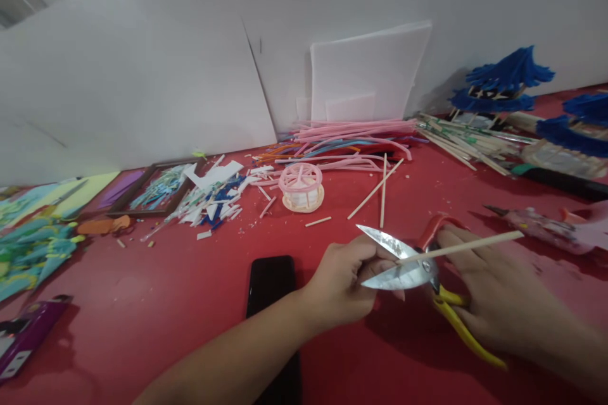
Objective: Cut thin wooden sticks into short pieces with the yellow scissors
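Observation:
My left hand [342, 278] is closed around one end of a thin wooden stick [475, 245]. The stick runs to the right between the parted blades of a pair of scissors [396, 273] and over my right hand. Wrapped round the red and yellow handles, my right hand [494, 291] holds the scissors with blades pointing left. Beyond my hands stands a small round model [301, 187] with a pink spoked ring on top and a pale base. Two more wooden sticks [383, 193] lie crossed to its right, and a short cut piece [318, 222] lies in front of it.
A black phone [270, 281] lies beside my left forearm. Pink pipe cleaners [351, 133] and a bundle of sticks [468, 142] lie at the back. Paper scraps [216, 193] spread left of the model. A glue gun [541, 228] and blue-roofed models [508, 76] are at right.

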Demonstrator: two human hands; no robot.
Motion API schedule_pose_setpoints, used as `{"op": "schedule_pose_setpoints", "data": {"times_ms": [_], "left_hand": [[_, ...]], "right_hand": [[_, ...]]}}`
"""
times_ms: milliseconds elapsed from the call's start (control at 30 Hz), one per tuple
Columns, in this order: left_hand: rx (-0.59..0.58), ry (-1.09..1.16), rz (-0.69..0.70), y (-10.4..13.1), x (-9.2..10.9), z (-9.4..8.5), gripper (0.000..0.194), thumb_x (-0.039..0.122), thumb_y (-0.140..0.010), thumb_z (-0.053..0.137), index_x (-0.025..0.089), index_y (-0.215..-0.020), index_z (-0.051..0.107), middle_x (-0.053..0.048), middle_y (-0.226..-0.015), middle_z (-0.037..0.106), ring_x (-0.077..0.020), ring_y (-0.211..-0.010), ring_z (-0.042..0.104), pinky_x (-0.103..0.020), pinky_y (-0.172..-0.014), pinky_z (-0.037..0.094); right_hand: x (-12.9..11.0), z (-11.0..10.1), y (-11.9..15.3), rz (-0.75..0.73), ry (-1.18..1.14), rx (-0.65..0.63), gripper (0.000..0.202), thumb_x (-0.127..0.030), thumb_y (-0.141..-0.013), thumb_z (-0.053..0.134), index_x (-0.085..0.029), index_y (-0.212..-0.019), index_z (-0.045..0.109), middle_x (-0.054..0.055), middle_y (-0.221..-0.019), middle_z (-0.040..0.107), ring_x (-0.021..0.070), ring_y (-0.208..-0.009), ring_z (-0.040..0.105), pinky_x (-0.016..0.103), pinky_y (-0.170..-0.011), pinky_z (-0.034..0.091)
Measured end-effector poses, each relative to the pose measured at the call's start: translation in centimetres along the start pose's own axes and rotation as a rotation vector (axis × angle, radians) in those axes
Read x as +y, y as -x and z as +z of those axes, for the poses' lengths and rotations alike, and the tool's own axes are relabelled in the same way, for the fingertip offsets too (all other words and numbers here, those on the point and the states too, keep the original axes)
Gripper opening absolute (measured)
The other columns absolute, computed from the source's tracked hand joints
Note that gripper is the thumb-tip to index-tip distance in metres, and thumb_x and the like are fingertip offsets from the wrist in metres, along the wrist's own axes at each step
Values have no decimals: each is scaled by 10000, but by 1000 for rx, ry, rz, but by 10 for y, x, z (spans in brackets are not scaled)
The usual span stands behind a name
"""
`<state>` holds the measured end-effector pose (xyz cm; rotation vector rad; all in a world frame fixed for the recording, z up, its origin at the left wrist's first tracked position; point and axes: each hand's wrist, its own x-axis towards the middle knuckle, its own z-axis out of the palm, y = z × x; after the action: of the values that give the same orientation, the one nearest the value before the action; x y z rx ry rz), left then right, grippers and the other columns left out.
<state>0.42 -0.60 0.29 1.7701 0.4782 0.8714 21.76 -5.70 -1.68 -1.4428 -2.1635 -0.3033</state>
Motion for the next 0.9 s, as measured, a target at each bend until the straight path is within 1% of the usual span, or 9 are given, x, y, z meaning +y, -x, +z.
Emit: {"op": "schedule_pose_setpoints", "data": {"times_ms": [133, 200, 333, 400, 533, 600, 667, 833, 900], "left_hand": [[20, -36, -24, -2, 3, 0, 193, 237, -925, 550, 183, -741, 574, -35, -669, 654, -129, -612, 639, -211, -581, 481], [30, -37, -34, -3, 4, 1, 184, 235, -901, 569, 183, -725, 567, -31, -667, 642, -124, -603, 625, -205, -566, 471], [24, 40, -76, -3, 0, 3, 82, 143, -826, 568, 180, -753, 564, -15, -650, 632, -116, -571, 607, -195, -540, 461], [31, 24, -83, -1, -3, 5, 76, 110, -812, 541, 178, -793, 566, -6, -638, 631, -114, -555, 603, -193, -535, 459], [112, -120, -53, 3, -6, 6, 90, 126, -846, 498, 189, -882, 552, 0, -659, 646, -120, -566, 623, -205, -558, 475], [118, -226, -51, 4, -4, 6, 90, 146, -871, 478, 196, -905, 544, -6, -677, 661, -131, -572, 637, -219, -562, 483], [117, -344, -14, 4, -1, 5, 80, 170, -877, 484, 198, -918, 547, -24, -717, 691, -151, -589, 661, -239, -564, 498], [151, -558, 146, 5, 3, 3, 102, 202, -891, 485, 199, -950, 567, -40, -788, 748, -168, -609, 709, -252, -571, 541], [161, -630, 212, 5, 2, 3, 95, 229, -903, 493, 199, -956, 565, -31, -750, 744, -168, -577, 705, -247, -543, 541]], "right_hand": [[-1, -1, -2, 2, -21, 22, 169, -265, -733, 454, -266, -846, 580, 70, -708, 710, 259, -597, 682, 362, -504, 519], [-1, -3, -3, 25, -32, 20, 155, -263, -750, 449, -265, -829, 581, 69, -687, 714, 251, -570, 682, 351, -489, 522], [-4, -9, -9, 121, -106, -67, 117, -270, -737, 436, -291, -756, 550, 59, -660, 719, 243, -541, 679, 341, -488, 525], [-5, -10, -11, 178, -154, -117, 69, -296, -708, 436, -310, -711, 504, 48, -617, 697, 243, -510, 661, 339, -464, 503], [-6, -6, -12, 305, -204, -222, 37, -361, -664, 447, -327, -677, 449, 50, -609, 694, 260, -509, 660, 346, -447, 478], [-7, -4, -11, 329, -212, -242, 52, -377, -665, 448, -328, -682, 452, 58, -624, 708, 270, -519, 672, 353, -446, 483], [-9, -4, -10, 308, -223, -212, 73, -386, -681, 449, -327, -713, 476, 59, -614, 711, 279, -512, 678, 361, -432, 489], [-13, -5, -10, 187, -268, -47, 153, -331, -685, 457, -296, -809, 538, 59, -599, 719, 275, -466, 674, 359, -381, 484], [-14, -4, -11, 189, -282, -39, 156, -329, -681, 461, -291, -808, 544, 60, -591, 715, 274, -454, 669, 358, -360, 471]]}}
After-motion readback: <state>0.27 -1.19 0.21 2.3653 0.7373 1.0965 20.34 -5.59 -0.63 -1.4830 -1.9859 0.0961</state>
